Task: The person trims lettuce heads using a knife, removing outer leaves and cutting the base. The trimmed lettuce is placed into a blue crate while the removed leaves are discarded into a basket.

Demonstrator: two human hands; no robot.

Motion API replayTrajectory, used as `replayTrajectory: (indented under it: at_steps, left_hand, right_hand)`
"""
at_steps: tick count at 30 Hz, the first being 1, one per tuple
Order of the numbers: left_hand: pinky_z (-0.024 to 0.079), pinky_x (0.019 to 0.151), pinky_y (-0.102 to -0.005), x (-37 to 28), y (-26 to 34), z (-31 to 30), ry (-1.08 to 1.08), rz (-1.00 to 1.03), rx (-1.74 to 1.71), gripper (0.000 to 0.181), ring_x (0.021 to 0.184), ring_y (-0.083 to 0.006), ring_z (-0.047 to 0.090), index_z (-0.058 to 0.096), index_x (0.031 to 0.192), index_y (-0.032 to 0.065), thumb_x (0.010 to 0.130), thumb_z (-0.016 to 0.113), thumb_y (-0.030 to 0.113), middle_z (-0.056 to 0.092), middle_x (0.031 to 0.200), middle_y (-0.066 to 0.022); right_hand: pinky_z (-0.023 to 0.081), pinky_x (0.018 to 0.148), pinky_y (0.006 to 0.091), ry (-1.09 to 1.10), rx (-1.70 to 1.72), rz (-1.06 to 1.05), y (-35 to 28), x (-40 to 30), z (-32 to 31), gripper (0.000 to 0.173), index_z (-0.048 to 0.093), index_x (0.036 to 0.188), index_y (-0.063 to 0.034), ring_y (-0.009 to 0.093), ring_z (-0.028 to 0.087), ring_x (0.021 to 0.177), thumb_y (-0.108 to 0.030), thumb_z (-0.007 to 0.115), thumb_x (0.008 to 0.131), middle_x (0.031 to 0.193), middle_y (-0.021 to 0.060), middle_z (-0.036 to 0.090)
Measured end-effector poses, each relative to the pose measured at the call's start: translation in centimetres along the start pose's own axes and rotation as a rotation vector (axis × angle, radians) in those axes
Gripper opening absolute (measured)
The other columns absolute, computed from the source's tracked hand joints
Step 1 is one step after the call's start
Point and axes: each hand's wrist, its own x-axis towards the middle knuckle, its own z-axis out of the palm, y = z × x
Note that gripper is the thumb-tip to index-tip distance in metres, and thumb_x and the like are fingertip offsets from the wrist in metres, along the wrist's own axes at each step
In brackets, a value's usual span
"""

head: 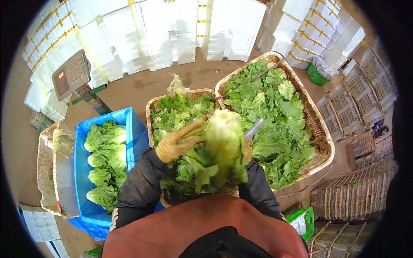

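Note:
A large head of leafy lettuce [225, 132], blurred at its lower leaves, is held up in front of me with its pale stem end pointing away. My left hand [179, 140], in a tan work glove, is spread at the left of the head and holds nothing that I can see. Mostly hidden behind the head's right side, my right hand [247, 151] grips a knife [254, 129] whose blade points up and right. Whether that hand also bears the lettuce is hidden. Below lies a plastic crate [149, 119] of loose green leaves.
On the right stands a larger crate [327, 142] full of leaves. A box with blue plastic lining [77, 167], at left, holds several lettuce heads. Behind it rises a scale display [71, 74]. White foam boxes [180, 29] line the back; stacked crates [351, 190] stand at right.

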Motion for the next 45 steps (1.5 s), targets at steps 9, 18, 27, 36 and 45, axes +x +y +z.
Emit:
replayTrajectory:
  at_steps: [9,18,27,36,45]
  left_hand:
    - [0.023,0.12,-0.044,-2.4,0.9,1.9,0.232,0.148,0.782,0.123,0.149,-0.0363,0.023,0.004,0.161,0.0086,0.072,0.086,0.03,0.027,0.159,-0.0248]
    - [0.049,0.101,-0.0395,-25.1,-0.7,-8.3,0.509,0.164,-0.512,0.075,0.123,-0.0247,0.055,0.025,0.156,0.0106,0.091,0.062,0.012,0.049,0.142,-0.0128]
    - [0.027,0.112,-0.063,-32.6,-6.6,-13.0,0.261,-0.607,1.49,0.094,0.136,-0.0394,0.04,0.037,0.152,0.0299,0.07,0.083,0.034,0.045,0.148,-0.0134]
    - [0.025,0.113,-0.0637,-34.4,-16.4,-15.6,0.393,-0.279,1.559,0.094,0.135,-0.0422,0.038,0.044,0.148,0.0217,0.063,0.085,0.031,0.043,0.148,-0.0167]
    - [0.019,0.118,-0.0575,-29.4,-7.1,-12.2,0.519,-0.561,1.355,0.093,0.148,-0.0383,0.026,0.036,0.153,0.0104,0.072,0.079,0.027,0.031,0.158,-0.0204]
  right_hand:
    - [0.055,0.086,0.035,0.018,-0.239,-0.027,2.4,-1.0,1.8,0.056,0.049,0.139,0.001,0.022,0.064,0.106,-0.038,0.059,0.101,0.126,0.0144,0.062]
    - [0.041,0.051,0.0252,0.124,-1.061,0.244,6.2,-1.5,4.5,0.043,0.057,0.138,-0.016,0.009,0.05,0.06,-0.024,0.066,0.097,0.092,0.0015,0.064]
    - [0.048,0.05,0.0269,0.007,-0.79,0.552,13.6,-5.6,6.9,0.043,0.055,0.141,-0.0198,0.012,0.055,0.051,-0.042,0.05,0.104,0.075,0.0034,0.061]
    - [0.049,0.057,0.0265,0.047,-0.917,0.519,8.2,-11.8,4.3,0.051,0.042,0.151,-0.0158,0.01,0.057,0.058,-0.04,0.044,0.107,0.122,0.0119,0.068]
    - [0.056,0.084,0.0476,1.143,-2.101,0.429,-13.5,-8.1,-16.4,0.067,0.067,0.109,0.0031,0.039,0.07,0.095,-0.061,0.059,0.09,0.106,0.0243,0.071]
